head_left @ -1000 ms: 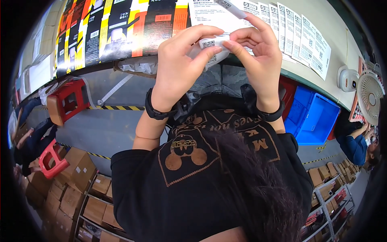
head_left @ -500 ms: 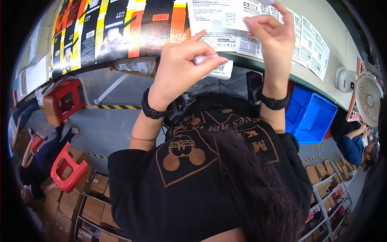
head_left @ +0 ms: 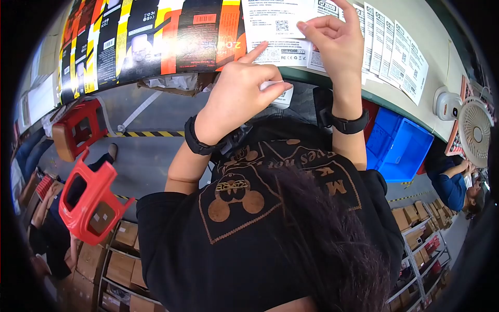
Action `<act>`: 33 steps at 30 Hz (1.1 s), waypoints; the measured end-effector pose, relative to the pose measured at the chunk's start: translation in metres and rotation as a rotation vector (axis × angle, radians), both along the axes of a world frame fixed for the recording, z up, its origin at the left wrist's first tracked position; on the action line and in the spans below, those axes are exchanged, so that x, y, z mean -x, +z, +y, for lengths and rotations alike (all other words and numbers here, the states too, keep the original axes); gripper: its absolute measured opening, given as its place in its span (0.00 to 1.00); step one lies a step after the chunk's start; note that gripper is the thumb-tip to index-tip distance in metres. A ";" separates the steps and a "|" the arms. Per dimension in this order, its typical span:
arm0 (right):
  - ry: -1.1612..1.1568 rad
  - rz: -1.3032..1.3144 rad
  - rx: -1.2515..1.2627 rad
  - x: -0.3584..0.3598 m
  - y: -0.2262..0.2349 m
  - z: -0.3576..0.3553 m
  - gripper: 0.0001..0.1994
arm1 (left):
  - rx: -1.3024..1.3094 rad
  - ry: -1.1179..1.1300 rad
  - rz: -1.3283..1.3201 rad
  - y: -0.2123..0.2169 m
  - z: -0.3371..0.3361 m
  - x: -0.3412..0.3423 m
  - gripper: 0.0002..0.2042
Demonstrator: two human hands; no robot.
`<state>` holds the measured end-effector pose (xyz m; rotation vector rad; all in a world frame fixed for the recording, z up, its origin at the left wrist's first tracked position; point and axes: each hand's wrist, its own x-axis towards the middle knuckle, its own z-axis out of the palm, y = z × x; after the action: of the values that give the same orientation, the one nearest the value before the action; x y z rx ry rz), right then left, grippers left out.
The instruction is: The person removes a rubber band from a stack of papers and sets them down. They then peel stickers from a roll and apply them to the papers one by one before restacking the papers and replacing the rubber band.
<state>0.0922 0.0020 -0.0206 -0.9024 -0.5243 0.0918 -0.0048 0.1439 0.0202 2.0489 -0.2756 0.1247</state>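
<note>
The two hands had come apart over the last second: where both had been bunched together at the white label bundle [head_left: 281, 98], only the left hand [head_left: 241, 98] had it now, pinched between thumb and curled fingers just off the near edge of the tabletop [head_left: 439, 62], its forefinger stuck out over the papers. The right hand [head_left: 338, 49] had gone up to a printed white sheet [head_left: 267, 18], its thumb at the sheet's right edge; from where I stood I couldn't tell whether it gripped the paper. That sheet lay further left than half a second before, overlapping another printed page [head_left: 291, 53]. The right hand stood in front of part of the fanned sheets [head_left: 400, 57], hiding some of them. To the left, black, yellow and orange printed packaging [head_left: 150, 31] covered the tabletop; at the right end were a white rounded device [head_left: 447, 103] and a pale fan [head_left: 475, 127], with a blue bin [head_left: 408, 151] below. On the left side of the room a red stool [head_left: 93, 203] had shifted up from its earlier spot, a co-worker [head_left: 49, 223] close behind it, and a second red stool [head_left: 78, 130] stood nearer the tabletop. Cardboard boxes [head_left: 122, 265] filled the shelving behind.
</note>
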 end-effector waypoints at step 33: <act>-0.190 -0.811 1.404 0.037 0.043 -0.004 0.26 | -0.187 -0.060 -0.008 -0.004 0.003 0.015 0.08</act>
<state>0.0549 -0.0020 0.0221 -2.3993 -1.1544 -0.1169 -0.0199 0.1470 0.0164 2.2232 -0.3650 0.0720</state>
